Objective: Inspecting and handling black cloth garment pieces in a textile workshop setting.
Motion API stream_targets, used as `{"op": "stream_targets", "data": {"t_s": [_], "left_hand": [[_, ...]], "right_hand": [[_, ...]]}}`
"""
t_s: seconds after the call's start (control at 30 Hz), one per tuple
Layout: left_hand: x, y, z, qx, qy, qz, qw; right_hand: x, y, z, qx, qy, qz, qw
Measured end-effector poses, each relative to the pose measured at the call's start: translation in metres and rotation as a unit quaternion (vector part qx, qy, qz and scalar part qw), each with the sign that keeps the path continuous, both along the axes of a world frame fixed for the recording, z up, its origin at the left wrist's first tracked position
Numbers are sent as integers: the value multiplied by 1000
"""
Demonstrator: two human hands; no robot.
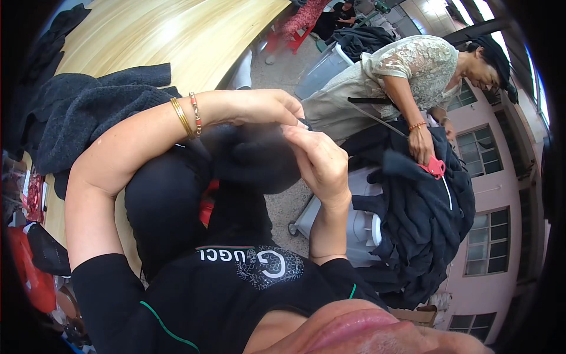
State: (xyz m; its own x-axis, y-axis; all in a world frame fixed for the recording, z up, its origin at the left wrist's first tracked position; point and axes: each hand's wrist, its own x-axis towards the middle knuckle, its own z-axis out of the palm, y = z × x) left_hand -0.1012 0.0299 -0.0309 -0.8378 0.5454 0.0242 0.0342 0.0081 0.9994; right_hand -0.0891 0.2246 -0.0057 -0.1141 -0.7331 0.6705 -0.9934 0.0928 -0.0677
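My left hand (274, 107) reaches across from the left, wearing gold bangles (181, 118) and a beaded bracelet (196, 115) on its wrist. Its fingertips are closed in a pinch on an edge of a dark garment (253, 156). The cloth hangs below the hands over my lap and is blurred in part. Facing it, my right hand (323, 162) is raised with thumb and fingers pinched together at the same cloth edge. The fingertips of both hands nearly meet there. What exact part of the garment they grip is too small to tell.
On the left, dark grey knit clothes (100, 106) lie on a wood-grain table (177, 35). At right a co-worker holds a pink-red tool (435, 167) over a heap of dark garments (418, 230) on a wheeled grey bin (342, 218). Another clothes-filled bin (324, 71) stands behind.
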Motion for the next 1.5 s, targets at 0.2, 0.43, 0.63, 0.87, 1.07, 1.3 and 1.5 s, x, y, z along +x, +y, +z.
{"op": "stream_targets", "data": {"t_s": [0.2, 0.43, 0.63, 0.87, 1.07, 1.3, 1.5], "left_hand": [[3, 0, 1, -14, 71, 4, 997], [-1, -3, -1, -10, 42, 19, 999], [0, -6, -4, -33, 58, 25, 997], [-4, -2, -6, -121, 218, 81, 965], [2, -5, 1, -161, 215, 87, 959], [8, 2, 3, -104, 205, 42, 972], [14, 7, 17, -168, 203, 53, 963]], "right_hand": [[3, 3, -10, -95, -56, -44, 993], [-11, 13, -23, -116, -122, -91, 982], [-16, 17, -42, -169, -224, -139, 950], [-21, 12, -55, -225, -283, -110, 926], [-21, 19, -53, -185, -371, -51, 909], [-24, 25, -53, -160, -534, 65, 828], [-36, 30, -71, -175, -630, 106, 749]]}}
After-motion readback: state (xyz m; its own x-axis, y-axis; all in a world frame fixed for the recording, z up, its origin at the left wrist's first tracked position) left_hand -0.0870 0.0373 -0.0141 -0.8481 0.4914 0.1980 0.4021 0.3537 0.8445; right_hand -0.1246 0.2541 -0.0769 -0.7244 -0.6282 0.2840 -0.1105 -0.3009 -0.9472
